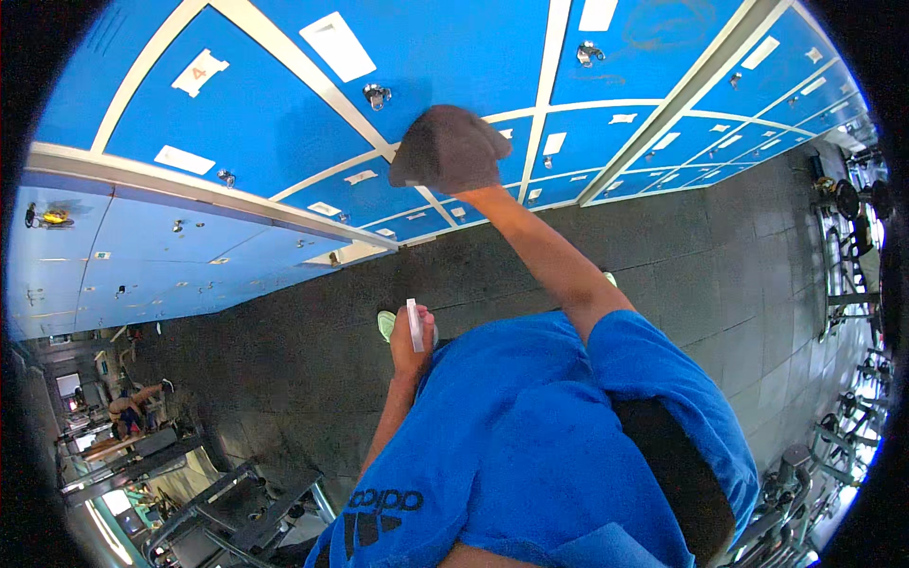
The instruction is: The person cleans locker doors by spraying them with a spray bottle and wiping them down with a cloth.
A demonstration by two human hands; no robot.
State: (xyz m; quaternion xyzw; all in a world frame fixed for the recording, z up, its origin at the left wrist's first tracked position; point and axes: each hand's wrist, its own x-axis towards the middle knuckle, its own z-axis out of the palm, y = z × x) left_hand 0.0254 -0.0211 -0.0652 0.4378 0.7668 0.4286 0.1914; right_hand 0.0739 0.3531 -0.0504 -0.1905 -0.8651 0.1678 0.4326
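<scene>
My right hand (472,190) is raised to the blue locker doors (454,42), mostly hidden behind a dark grey-brown cloth (447,148) that it holds against or just before them. Lower down, in front of my body, my left hand (412,341) grips a slim white object (415,325), perhaps a bottle's trigger or a small box; its lower part is hidden. Metal locks (376,96) and white label plates (338,47) are fixed on the doors around the cloth.
More lockers (142,263) run along the left, one with a yellow item at its lock. Dark rubber floor tiles (675,255) lie below. Gym machines stand at lower left (234,511) and along the right (795,468). Another person (128,412) is far off at the left.
</scene>
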